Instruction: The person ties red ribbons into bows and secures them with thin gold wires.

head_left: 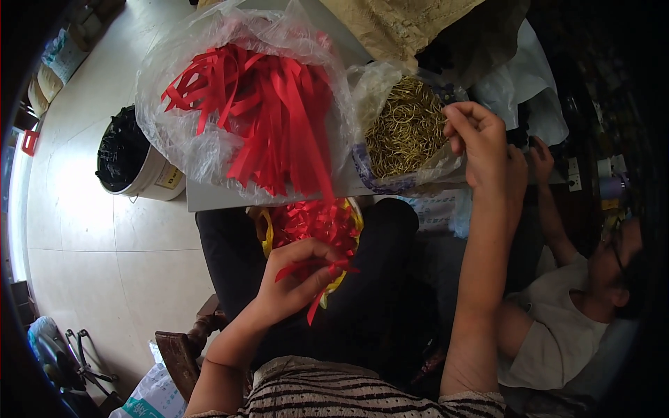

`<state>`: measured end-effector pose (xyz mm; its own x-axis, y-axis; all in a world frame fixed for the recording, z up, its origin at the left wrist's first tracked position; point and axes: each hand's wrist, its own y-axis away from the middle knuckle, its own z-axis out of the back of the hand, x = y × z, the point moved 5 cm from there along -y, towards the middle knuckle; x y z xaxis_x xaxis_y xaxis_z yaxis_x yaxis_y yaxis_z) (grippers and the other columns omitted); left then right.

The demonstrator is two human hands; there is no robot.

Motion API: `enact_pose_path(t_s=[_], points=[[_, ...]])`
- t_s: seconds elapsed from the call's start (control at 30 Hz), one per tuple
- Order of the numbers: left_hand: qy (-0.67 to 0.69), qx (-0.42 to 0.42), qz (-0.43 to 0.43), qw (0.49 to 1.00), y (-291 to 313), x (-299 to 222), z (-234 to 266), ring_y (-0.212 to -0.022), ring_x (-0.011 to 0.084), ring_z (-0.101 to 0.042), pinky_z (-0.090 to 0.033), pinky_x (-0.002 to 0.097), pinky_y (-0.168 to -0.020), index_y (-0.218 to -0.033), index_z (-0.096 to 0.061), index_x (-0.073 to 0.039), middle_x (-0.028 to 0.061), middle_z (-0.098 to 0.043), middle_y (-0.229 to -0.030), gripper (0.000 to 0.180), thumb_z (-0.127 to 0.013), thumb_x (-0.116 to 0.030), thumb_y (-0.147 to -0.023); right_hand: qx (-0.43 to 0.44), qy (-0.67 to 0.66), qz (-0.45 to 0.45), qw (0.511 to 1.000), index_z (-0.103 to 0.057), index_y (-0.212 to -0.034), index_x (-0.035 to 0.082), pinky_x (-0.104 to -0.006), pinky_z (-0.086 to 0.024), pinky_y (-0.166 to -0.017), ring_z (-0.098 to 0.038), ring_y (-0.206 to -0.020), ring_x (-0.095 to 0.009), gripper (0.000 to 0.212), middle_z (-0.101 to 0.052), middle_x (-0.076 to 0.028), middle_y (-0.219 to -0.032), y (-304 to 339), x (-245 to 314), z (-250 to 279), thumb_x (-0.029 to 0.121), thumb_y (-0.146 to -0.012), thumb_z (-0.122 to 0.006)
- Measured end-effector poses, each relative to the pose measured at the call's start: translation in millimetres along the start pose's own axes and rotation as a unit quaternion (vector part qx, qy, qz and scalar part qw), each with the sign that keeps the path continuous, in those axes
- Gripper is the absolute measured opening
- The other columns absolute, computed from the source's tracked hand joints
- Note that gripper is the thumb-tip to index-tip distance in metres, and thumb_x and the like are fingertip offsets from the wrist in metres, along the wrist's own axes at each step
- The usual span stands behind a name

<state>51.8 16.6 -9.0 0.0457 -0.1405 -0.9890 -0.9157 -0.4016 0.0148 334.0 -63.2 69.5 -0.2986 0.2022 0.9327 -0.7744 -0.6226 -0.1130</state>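
Observation:
My left hand [296, 279] is closed in a pinch around a red ribbon [315, 306], which looks tied or looped, its loose ends hanging past my fingers. It hovers over a yellow-rimmed container between my legs, filled with red ribbon pieces [324, 223]. On the right, my right hand [477, 136] is raised at the edge of a plastic-lined basket of thin gold metal pieces [401, 132], some ring-shaped. Its thumb and fingertips are pressed together; whatever they hold is too small to make out. A large clear plastic bag [160, 132] on the table carries long red ribbon strips [293, 125].
Left of the table [223, 198] stands a white bucket [150, 174] lined with a black bag. A co-worker [564, 334] sits close on my right, with a hand [541, 160] near my right forearm. Brown paper [397, 24] lies at the back. A wooden chair arm [185, 348] is beside my left elbow.

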Motion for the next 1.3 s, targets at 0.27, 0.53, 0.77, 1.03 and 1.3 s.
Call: enact_pose_path(t_s=[0.27,0.53,0.77,1.03,1.3], points=[[-0.035,-0.029,-0.174,0.984,-35.8,-27.1,-7.4,-0.092,0.0161,-0.056,-0.045,0.027,-0.079,-0.088,-0.061,0.0,0.0105,-0.054,-0.108,0.011,-0.066,0.0,-0.078,0.169,-0.194,-0.11,0.96,-0.061,-0.086,0.001,-0.0171,-0.037,-0.045,-0.051,-0.054,-0.005,0.01,-0.06,-0.002,-0.07,85.3,12.9,-52.5,0.011,-0.087,-0.059],[0.389,0.11,-0.057,0.913,-23.6,0.2,-18.6,-0.078,0.0156,-0.054,-0.043,0.0257,-0.071,-0.086,-0.056,-0.001,0.008,-0.056,-0.083,0.013,-0.065,-0.007,-0.081,0.241,-0.622,-0.142,0.731,-0.058,-0.09,0.001,-0.0182,-0.04,-0.058,-0.054,-0.076,-0.006,0.01,-0.058,-0.001,-0.083,140.6,-9.6,-93.1,0.006,-0.083,-0.063],[0.315,-0.047,0.099,0.943,-15.7,15.3,-3.8,-0.074,0.008,-0.057,-0.044,0.0202,-0.064,-0.102,-0.05,-0.005,0.0042,-0.06,-0.089,0.018,-0.059,-0.009,-0.087,0.232,-0.198,0.032,0.952,-0.061,-0.085,0.0,-0.0181,-0.04,-0.056,-0.053,-0.065,-0.005,0.006,-0.061,-0.004,-0.074,149.5,15.5,-77.7,0.003,-0.08,-0.064],[0.274,0.103,0.136,0.947,-7.6,8.9,-17.4,-0.074,0.0098,-0.061,-0.046,0.0209,-0.066,-0.091,-0.062,0.001,0.0046,-0.064,-0.079,0.012,-0.065,-0.001,-0.08,0.243,-0.203,-0.061,0.947,-0.061,-0.085,0.0,-0.017,-0.038,-0.056,-0.051,-0.064,-0.002,0.008,-0.058,0.0,-0.07,127.7,6.5,-84.5,0.008,-0.085,-0.062],[0.302,-0.056,0.135,0.942,-0.9,10.8,-2.0,-0.069,0.0121,-0.062,-0.05,0.0215,-0.064,-0.094,-0.061,0.002,0.0072,-0.064,-0.08,0.015,-0.065,-0.002,-0.08,0.118,0.012,0.15,0.981,-0.064,-0.098,0.0,-0.0243,-0.051,-0.063,-0.064,-0.072,-0.014,0.023,-0.065,-0.008,-0.08,148.8,18.1,-93.3,0.007,-0.077,-0.069]])
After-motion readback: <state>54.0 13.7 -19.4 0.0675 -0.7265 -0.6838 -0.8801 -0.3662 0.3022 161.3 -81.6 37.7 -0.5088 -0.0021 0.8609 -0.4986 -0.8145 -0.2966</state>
